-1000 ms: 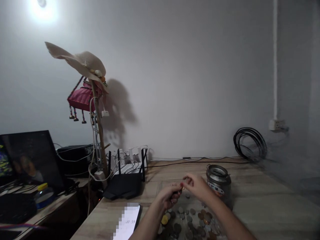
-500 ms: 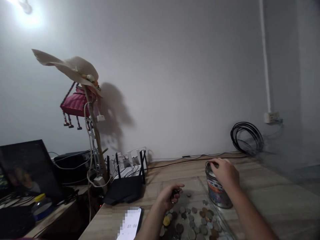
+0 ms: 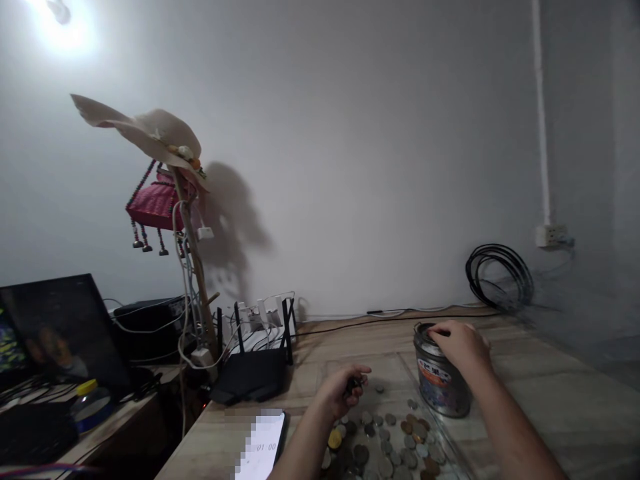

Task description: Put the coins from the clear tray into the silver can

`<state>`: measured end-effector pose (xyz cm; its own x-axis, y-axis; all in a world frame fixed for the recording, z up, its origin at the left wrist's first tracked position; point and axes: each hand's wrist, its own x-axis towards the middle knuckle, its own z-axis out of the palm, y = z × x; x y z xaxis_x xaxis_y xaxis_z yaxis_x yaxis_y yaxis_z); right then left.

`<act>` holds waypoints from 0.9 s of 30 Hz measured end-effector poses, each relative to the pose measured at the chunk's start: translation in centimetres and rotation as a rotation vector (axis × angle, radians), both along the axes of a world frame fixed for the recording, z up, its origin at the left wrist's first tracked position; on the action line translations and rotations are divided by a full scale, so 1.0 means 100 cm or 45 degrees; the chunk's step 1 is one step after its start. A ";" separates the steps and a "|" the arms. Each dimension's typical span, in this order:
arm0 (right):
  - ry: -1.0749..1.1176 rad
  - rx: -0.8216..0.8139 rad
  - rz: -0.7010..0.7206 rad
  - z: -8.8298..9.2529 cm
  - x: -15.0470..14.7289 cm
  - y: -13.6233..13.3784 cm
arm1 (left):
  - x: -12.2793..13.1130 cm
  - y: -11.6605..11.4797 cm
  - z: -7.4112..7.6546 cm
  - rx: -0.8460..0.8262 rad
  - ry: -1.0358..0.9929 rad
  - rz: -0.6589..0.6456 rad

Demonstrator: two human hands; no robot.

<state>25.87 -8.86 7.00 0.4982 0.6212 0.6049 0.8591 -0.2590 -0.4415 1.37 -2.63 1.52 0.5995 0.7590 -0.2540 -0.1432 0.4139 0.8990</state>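
My left hand (image 3: 343,392) is held above the coins, its fingers curled round a few dark, coin-like pieces (image 3: 354,384), with the index finger pointing forward. Over the mouth of a printed metal tin (image 3: 441,385) is my right hand (image 3: 465,345), fingertips pinched together at the rim; whatever they hold is hidden. The tin stands upright on the wooden table. Many loose coins (image 3: 386,448), silver, copper and one yellow, lie spread on a clear tray or sheet (image 3: 395,367) below and between my hands.
A phone (image 3: 265,443) with a lit screen lies left of my left forearm. Behind it are a black router (image 3: 253,377) and tangled cables. A monitor (image 3: 60,333) and a yellow-capped jar (image 3: 91,403) are at far left. Coiled black cable (image 3: 500,277) rests against the wall.
My right fingertips have shifted slightly at the tin's mouth, and the hand is a little lower. The whole view has swung slightly left. My left hand keeps its pose.
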 end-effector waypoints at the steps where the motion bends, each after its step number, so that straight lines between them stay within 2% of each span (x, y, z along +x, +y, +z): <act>1: -0.011 0.023 0.002 0.001 -0.001 0.000 | 0.000 0.000 0.000 -0.001 0.000 0.000; 4: -0.143 0.333 0.062 0.004 -0.016 -0.001 | 0.001 -0.001 0.001 0.005 0.002 -0.013; 6: -0.202 0.555 0.248 0.004 -0.034 0.000 | 0.001 -0.001 0.001 0.028 0.015 -0.031; 7: -0.195 0.581 0.377 0.002 -0.045 0.001 | 0.001 0.000 0.001 0.044 0.023 -0.038; 9: -0.117 0.433 0.633 -0.006 -0.068 0.006 | 0.002 0.000 0.000 0.074 0.023 -0.053; 13: 0.065 -0.156 0.973 -0.035 -0.102 0.022 | 0.002 0.000 -0.002 0.138 -0.002 -0.035; 15: 0.182 -0.285 1.062 -0.047 -0.107 0.028 | 0.003 -0.001 -0.003 0.156 0.011 -0.008; 18: 0.437 -0.324 1.167 -0.054 -0.105 0.033 | 0.004 -0.001 -0.003 0.142 -0.015 -0.055; 21: 0.466 -0.309 1.121 -0.045 -0.098 0.031 | 0.005 0.000 -0.003 0.077 -0.046 -0.105; 27: -0.127 0.347 0.526 -0.003 -0.061 0.005 | 0.002 0.003 -0.001 -0.140 -0.046 0.029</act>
<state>19.75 -8.40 6.67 0.1757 0.5668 0.8049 0.9071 0.2246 -0.3561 1.61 -2.30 1.41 0.5930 0.7411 -0.3148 -0.1852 0.5060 0.8424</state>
